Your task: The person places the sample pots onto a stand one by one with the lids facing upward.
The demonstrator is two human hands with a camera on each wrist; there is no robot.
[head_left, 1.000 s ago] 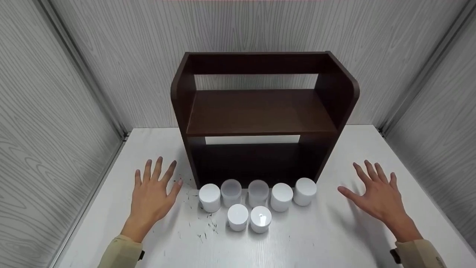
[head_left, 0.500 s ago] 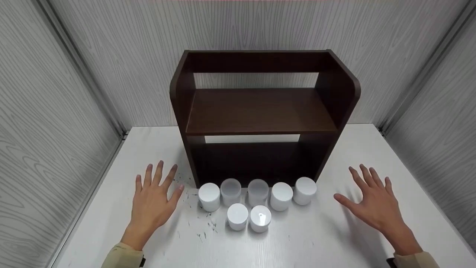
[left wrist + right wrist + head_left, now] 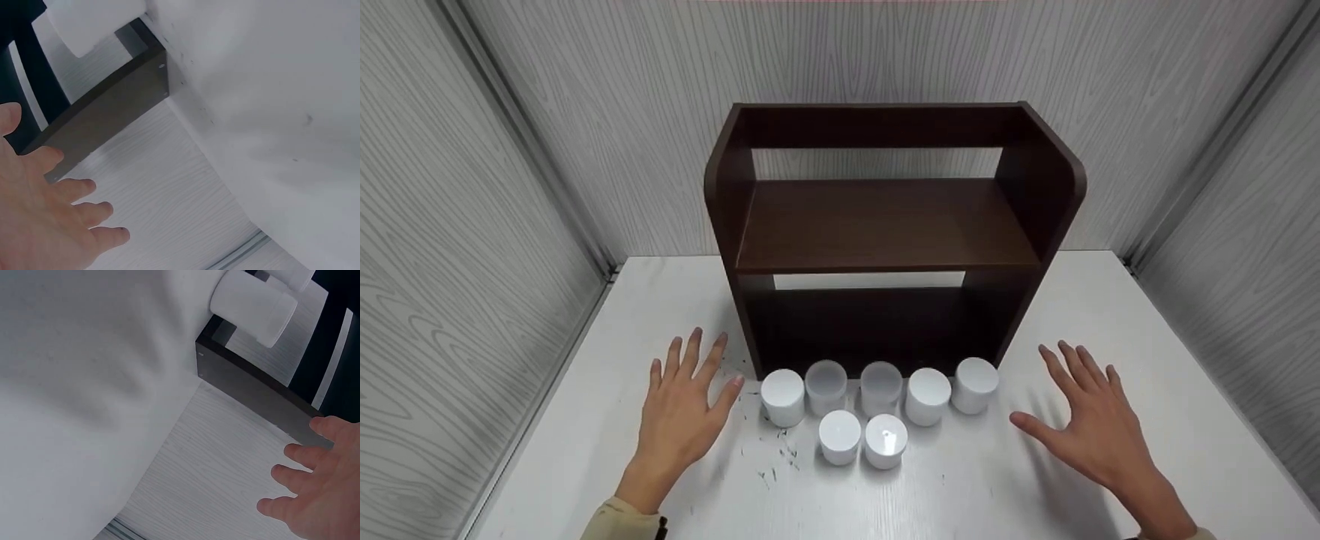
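My left hand (image 3: 679, 420) hovers over the table to the left of several small white jars, its fingers straight and spread, holding nothing. On the other side, my right hand (image 3: 1099, 431) is likewise spread and holds nothing. Nearest the left hand is the leftmost jar (image 3: 783, 399); nearest the right is the rightmost jar (image 3: 975, 386), also seen as a white jar (image 3: 253, 306) in the right wrist view. Two jars with translucent tops, one of them a frosted jar (image 3: 826, 388), stand in the back row. Two shorter jars, among them a glossy-topped jar (image 3: 886, 441), stand in front.
A dark brown two-tier shelf (image 3: 885, 225) stands behind the jars, close to their back row. The white table (image 3: 930, 502) has small dark marks left of the jars. Grey wood-grain walls (image 3: 870, 52) enclose the back and both sides.
Both hands have moved inward toward the jars, the right one farther and slightly nearer to me. The jars and shelf stay where they were.
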